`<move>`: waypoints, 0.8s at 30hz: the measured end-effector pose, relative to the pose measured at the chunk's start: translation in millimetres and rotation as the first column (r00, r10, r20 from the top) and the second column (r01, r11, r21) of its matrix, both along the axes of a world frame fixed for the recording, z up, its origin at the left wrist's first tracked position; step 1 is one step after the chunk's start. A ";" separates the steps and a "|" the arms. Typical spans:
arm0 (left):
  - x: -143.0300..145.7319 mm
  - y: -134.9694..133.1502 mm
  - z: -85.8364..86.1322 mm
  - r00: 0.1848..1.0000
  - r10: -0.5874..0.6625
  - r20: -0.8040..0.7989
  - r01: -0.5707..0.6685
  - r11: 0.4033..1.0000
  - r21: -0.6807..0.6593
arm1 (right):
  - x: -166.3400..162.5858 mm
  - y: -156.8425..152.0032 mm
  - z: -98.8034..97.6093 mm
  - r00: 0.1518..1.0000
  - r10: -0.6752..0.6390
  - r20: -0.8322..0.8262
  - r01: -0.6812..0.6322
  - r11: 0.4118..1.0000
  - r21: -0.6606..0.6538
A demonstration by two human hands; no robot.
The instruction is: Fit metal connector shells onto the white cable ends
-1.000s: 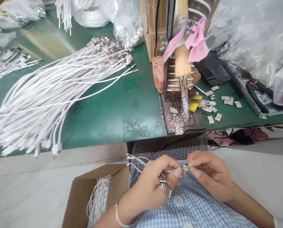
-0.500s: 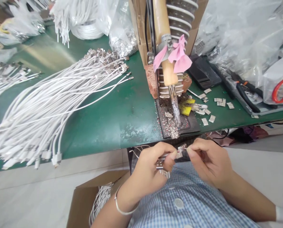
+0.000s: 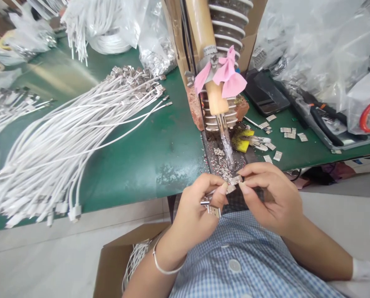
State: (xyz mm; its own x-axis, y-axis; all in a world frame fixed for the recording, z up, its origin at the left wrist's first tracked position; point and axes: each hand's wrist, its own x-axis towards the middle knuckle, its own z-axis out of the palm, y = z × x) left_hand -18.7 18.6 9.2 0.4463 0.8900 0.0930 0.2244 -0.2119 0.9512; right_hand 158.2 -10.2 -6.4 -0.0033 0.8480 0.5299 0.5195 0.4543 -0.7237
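Observation:
My left hand [image 3: 195, 211] is closed around some USB plugs; one silvery plug [image 3: 214, 211] sticks out below its fingers. Its thumb and forefinger pinch another plug end [image 3: 230, 189]. My right hand [image 3: 270, 198] has thumb and fingertips closed on a small flat metal USB shell [image 3: 235, 180], which is against or very near that plug end. Whether the two pieces are joined cannot be made out. Just above them points the tip of a wooden-handled soldering iron [image 3: 229, 154], clamped with a pink cloth [image 3: 231, 78] tied on it.
White USB cables [image 3: 79, 120] lie bundled on the green table [image 3: 135, 165]. Loose metal shells [image 3: 287, 131], a yellow sponge [image 3: 243, 142] and a phone [image 3: 265, 95] are right of the iron. Pliers [image 3: 326, 124] lie in a tray. Below stands a cardboard box [image 3: 110, 260] with cables.
Both hands have moved up and forward, closer to the iron's tip. The right fingers now hold the metal shell from its side. The camera view has shifted slightly.

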 end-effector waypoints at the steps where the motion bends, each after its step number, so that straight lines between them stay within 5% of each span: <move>1: 0.7 -0.1 0.3 1.000 0.010 0.007 -0.010 1.000 -0.002 | -0.1 0.6 0.6 1.000 0.003 -0.003 -0.003 1.000 0.002; 24: 7.3 -1.7 2.9 0.998 0.059 0.036 -0.060 0.997 0.047 | 0.5 4.6 4.4 0.999 -0.026 -0.021 0.027 0.997 0.072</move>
